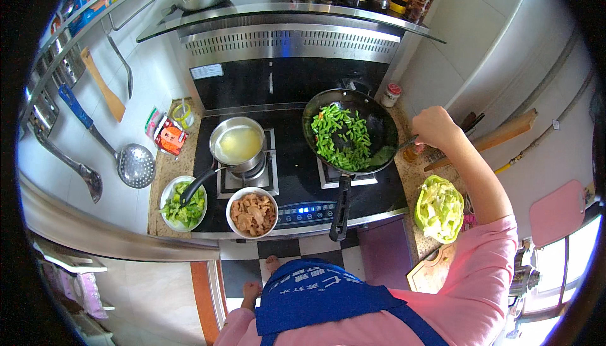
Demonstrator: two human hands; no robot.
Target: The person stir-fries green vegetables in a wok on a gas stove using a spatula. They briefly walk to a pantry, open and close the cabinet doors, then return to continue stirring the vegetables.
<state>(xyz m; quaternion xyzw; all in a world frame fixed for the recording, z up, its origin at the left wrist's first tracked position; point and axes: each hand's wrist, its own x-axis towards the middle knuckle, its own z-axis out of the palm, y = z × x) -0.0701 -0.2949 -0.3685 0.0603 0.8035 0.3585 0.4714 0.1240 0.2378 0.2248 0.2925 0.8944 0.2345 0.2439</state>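
My right hand (438,127) is closed around the handle of a spatula (383,156), whose blade rests in a black wok (386,123) at its right side. Chopped green beans (338,156) with a few red bits lie in the wok, on the right burner. My left hand (252,291) seems to hang low beside the blue apron (326,298); its fingers are unclear. On the left burner a steel saucepan (220,128) contains pale yellowish liquid. A white bowl of sliced meat (253,214) stands at the stove's front edge.
A plate of chopped green vegetable (182,218) stands left, partly under the saucepan's black handle (196,187). The wok's handle (340,213) juts over the front edge. A green basket of leafy vegetable (439,209) and a wooden cutting board (431,272) are at right.
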